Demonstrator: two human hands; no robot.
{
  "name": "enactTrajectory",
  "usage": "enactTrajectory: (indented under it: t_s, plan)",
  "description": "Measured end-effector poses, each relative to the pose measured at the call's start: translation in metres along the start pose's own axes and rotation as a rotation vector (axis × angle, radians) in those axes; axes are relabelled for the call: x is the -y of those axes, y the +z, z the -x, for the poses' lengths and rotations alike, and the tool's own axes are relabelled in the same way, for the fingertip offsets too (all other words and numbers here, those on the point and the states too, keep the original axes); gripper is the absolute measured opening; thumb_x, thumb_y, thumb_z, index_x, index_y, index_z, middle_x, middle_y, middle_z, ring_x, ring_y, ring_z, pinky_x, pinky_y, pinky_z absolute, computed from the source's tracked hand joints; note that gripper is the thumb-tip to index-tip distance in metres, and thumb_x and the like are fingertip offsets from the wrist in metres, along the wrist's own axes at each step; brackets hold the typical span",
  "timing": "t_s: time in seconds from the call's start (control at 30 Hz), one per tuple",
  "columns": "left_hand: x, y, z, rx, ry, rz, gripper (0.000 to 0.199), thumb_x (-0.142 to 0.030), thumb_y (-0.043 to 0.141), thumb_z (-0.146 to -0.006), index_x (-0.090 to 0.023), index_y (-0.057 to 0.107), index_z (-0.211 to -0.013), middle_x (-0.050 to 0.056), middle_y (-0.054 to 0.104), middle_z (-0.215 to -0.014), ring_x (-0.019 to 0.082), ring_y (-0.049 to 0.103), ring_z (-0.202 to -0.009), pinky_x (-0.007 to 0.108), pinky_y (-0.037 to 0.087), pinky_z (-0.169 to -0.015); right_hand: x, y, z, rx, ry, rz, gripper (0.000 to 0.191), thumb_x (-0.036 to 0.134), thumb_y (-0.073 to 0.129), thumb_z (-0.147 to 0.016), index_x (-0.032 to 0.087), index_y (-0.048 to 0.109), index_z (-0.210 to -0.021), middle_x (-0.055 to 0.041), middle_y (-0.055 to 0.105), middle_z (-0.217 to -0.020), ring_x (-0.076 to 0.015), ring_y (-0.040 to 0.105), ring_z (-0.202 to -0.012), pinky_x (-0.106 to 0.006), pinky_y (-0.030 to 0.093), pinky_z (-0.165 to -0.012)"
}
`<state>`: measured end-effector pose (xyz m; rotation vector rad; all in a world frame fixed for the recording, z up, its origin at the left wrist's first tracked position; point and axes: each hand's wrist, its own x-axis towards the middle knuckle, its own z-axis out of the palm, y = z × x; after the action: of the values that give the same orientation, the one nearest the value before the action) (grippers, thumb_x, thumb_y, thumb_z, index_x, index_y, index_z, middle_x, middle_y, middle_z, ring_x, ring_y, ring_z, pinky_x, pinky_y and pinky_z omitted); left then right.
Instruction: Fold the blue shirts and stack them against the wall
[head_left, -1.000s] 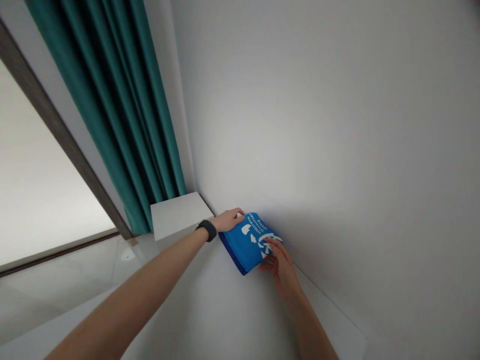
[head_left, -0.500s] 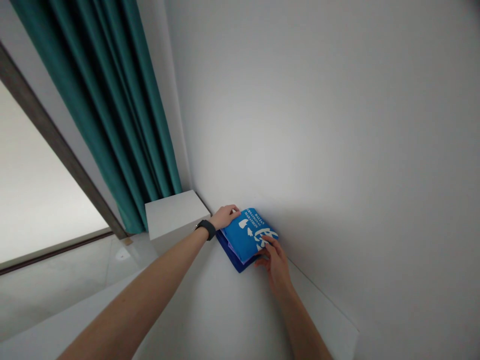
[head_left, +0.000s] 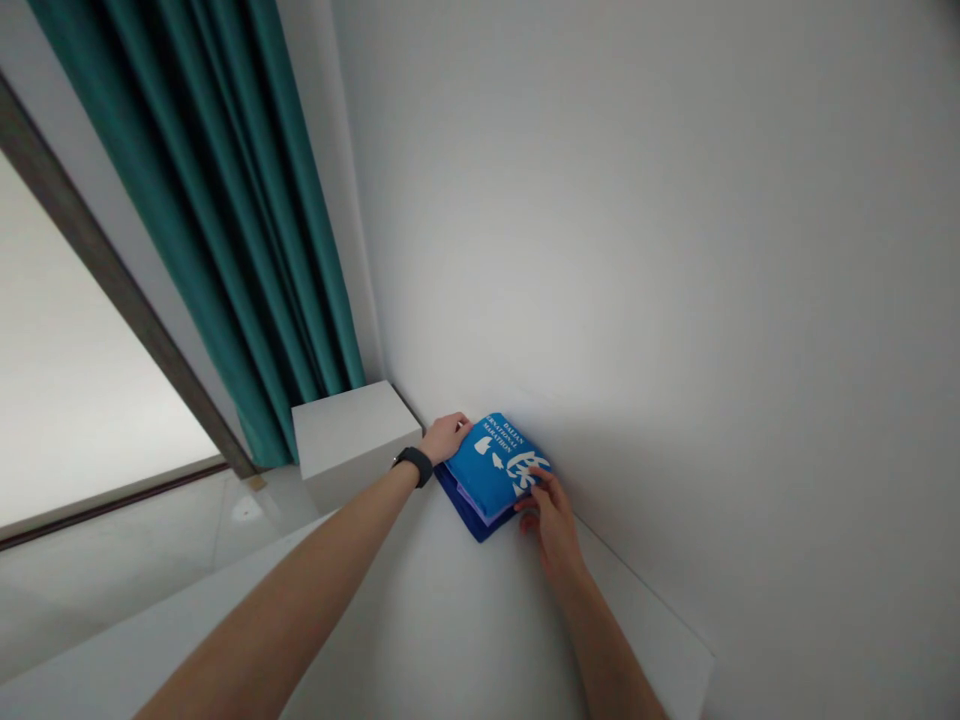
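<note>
A folded bright-blue cloth item [head_left: 491, 480] with white lettering reading "DALIAN ... MARATHON" lies at the middle, close to the wall. Beneath it shows a dark-blue layer [head_left: 469, 518], with a thin lilac edge between the two. My left hand [head_left: 445, 438], below a black wristband, has its fingers curled at the item's left edge; the fingertips are partly hidden. At the right corner, my right hand [head_left: 551, 510] grips the bright-blue layer between thumb and fingers.
The item lies on a white surface [head_left: 420, 620] against a pale wall [head_left: 637, 250]. A white box-shaped unit [head_left: 352, 425] stands left of my left hand. Behind it hang teal curtains [head_left: 247, 220], beside a dark-framed bright panel [head_left: 82, 340]. Glossy floor [head_left: 150, 560] shows at lower left.
The bright-blue layer has shifted slightly left, and my right hand's fingers have closed in more at its corner. My left hand has moved only a little.
</note>
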<state>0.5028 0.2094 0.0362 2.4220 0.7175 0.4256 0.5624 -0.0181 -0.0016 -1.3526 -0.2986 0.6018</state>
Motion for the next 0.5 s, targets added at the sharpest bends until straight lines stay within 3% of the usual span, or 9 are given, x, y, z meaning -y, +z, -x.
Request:
enactTrajectory:
  t_s: [0.2, 0.5]
  plan:
    - [-0.0021, 0.0002, 0.0017, -0.042, -0.006, 0.018, 0.028, -0.032, 0.044, -0.093, -0.017, 0.067, -0.096, 0.009, 0.072, -0.095, 0.021, 0.065, -0.088, 0.030, 0.048, -0.082, 0.0015, 0.0010, 0.0021, -0.027, -0.045, -0.025, 0.049, 0.042, 0.059, -0.069, 0.025, 0.056, -0.116, -0.0019, 0.062, -0.080, -0.0211, 0.060, -0.073, -0.028, 0.043, -0.048]
    - [-0.0001, 0.0013, 0.0025, -0.039, -0.014, 0.008, 0.031, -0.032, 0.040, -0.093, -0.015, 0.067, -0.092, 0.009, 0.071, -0.092, 0.022, 0.064, -0.087, 0.030, 0.047, -0.080, -0.0034, -0.0018, -0.0001, -0.111, -0.071, -0.027, 0.045, 0.037, 0.053, -0.068, 0.024, 0.058, -0.111, -0.0042, 0.061, -0.100, -0.0164, 0.059, -0.071, -0.024, 0.040, -0.045]
